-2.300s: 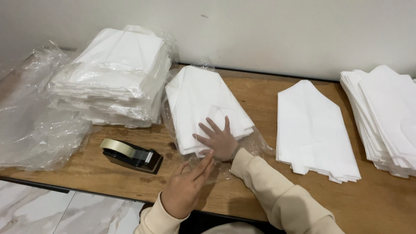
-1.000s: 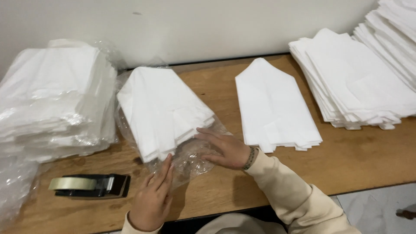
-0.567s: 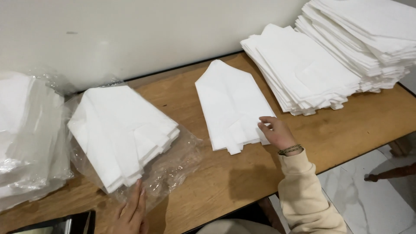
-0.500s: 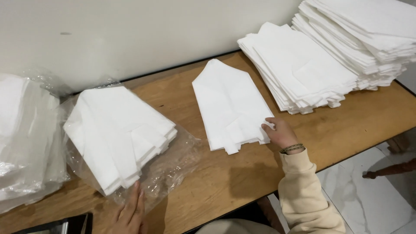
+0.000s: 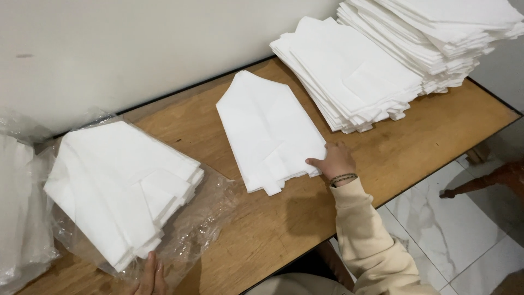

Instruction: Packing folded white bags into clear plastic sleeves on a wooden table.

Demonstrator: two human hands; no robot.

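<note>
Right hand [image 5: 335, 162], fingers spread loosely, touches the near corner of the small white folded stack [image 5: 268, 131] just left of the tall piles [image 5: 355, 76]. Probably light, soft, floppy; its edges likely offer the best hold.

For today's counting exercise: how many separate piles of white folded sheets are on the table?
5, perhaps more out of frame: bagged pile at far left, pile on plastic, middle pile under the right hand, two stacks at right.
</note>
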